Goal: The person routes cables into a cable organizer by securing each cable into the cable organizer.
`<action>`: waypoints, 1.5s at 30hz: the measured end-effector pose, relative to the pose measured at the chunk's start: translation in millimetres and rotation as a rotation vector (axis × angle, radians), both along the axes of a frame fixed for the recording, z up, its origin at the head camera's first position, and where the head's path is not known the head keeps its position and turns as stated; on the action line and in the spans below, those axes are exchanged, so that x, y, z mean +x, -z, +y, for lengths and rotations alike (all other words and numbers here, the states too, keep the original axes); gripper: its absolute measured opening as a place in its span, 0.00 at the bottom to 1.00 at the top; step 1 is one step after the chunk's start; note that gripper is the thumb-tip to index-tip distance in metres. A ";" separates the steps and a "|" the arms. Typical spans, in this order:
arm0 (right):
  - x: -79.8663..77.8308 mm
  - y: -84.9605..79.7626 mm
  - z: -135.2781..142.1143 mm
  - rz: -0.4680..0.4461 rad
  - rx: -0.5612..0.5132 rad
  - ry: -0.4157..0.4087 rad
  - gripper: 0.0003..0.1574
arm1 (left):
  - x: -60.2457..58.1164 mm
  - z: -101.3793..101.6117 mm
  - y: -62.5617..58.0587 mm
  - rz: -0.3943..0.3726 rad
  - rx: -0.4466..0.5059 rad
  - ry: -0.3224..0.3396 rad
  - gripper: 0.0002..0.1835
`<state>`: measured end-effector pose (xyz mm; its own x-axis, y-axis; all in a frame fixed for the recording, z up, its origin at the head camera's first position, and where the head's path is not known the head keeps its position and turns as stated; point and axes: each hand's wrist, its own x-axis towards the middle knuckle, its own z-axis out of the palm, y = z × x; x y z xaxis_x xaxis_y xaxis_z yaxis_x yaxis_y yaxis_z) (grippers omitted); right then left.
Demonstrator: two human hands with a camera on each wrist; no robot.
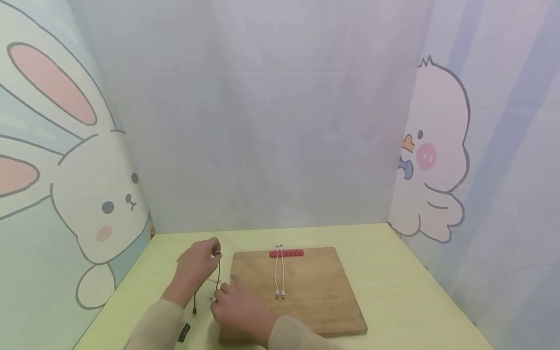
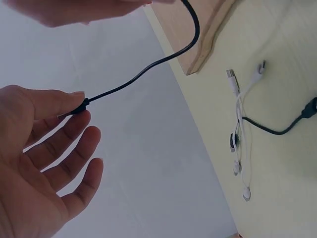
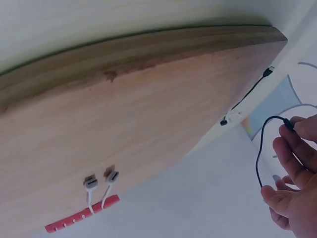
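A short black charging cable (image 2: 163, 59) is stretched between my hands to the left of the wooden board. My left hand (image 1: 197, 262) pinches the cable's black plug (image 2: 79, 106) between thumb and index finger, its other fingers loosely bent. Lower down and nearer the board's left edge, my right hand (image 1: 240, 311) pinches the other end, which its fingers hide. On the wooden board (image 1: 319, 291) lies a red cable organizer (image 1: 295, 253) with several slots. Two white cables (image 1: 283, 272) sit side by side in its left slots, their plugs pointing toward me.
On the yellow table (image 1: 402, 291), left of the board, lies a loose group of white cables (image 2: 238, 106). A second black cable (image 2: 277, 132) with a black plug (image 2: 309, 108) runs among them. A grey curtain (image 1: 271, 146) rises behind the table.
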<state>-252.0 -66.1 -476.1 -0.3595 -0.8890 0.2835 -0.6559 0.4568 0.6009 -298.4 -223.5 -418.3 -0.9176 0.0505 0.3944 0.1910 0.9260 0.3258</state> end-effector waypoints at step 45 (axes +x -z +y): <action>-35.6 1.2 131.1 -0.494 -0.256 0.335 0.09 | -53.1 117.4 -9.0 -0.060 -0.038 0.217 0.04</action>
